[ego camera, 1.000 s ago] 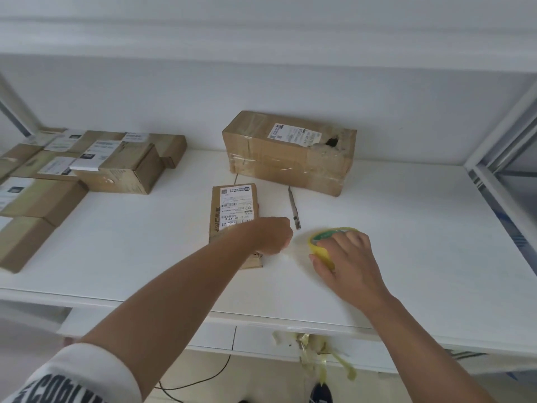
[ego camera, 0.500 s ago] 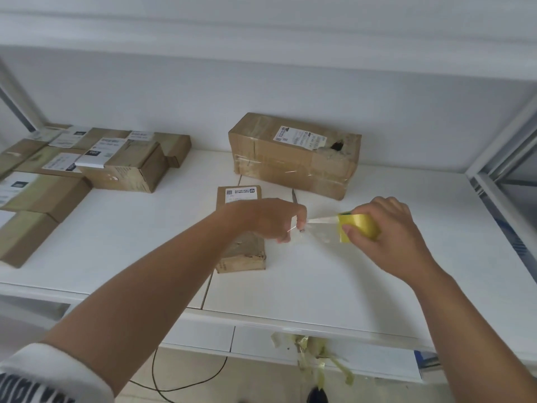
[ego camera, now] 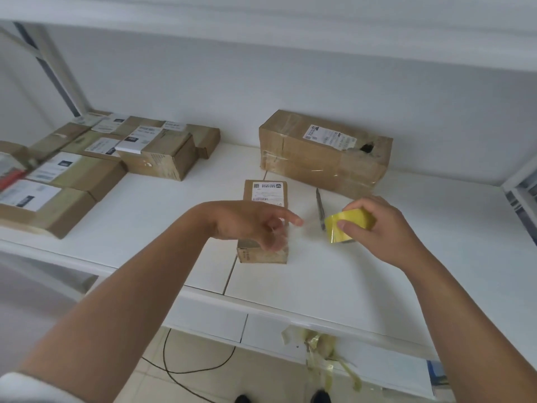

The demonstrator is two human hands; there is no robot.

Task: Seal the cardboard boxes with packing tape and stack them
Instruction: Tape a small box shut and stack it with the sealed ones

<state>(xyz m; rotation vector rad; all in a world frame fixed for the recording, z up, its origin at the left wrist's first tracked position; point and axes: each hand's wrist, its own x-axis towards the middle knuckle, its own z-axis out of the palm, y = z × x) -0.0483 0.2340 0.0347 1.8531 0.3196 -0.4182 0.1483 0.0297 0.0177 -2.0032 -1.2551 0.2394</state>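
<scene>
1. Right hand (ego camera: 386,228) up off the desk (ego camera: 334,286), grip clamped on the yellow tape roll (ego camera: 348,225), thumb on the near face and fingers over the top, probably so the roll can turn while a strip peels off
2. Left hand (ego camera: 255,225) out in front of the small box (ego camera: 263,222), fingers loosely spread, index pointing toward the roll; grip apart, nothing clearly pinched
3. Blurred patch between the two hands: possibly a clear strip of tape, too smeared to call
4. Small box lying flat in the middle of the desk, label (ego camera: 267,191) up, right under the left hand, handy for a strip to come straight down on it
5. Looks like the pulling-a-length step, sealing of this box not yet begun
6. Pen-like tool (ego camera: 320,207) lying between small box and roll, within reach of the right hand, likely for cutting the tape
7. Big box (ego camera: 325,152) parked at the back against the wall, glossy tape already on its side, torn hole near its label
8. Pile of labelled boxes (ego camera: 87,167) on the left end of the desk, some stacked on others, seemingly the stacking spot
9. Scraps of used tape (ego camera: 319,347) stuck to the desk's front edge, out of the work area
</scene>
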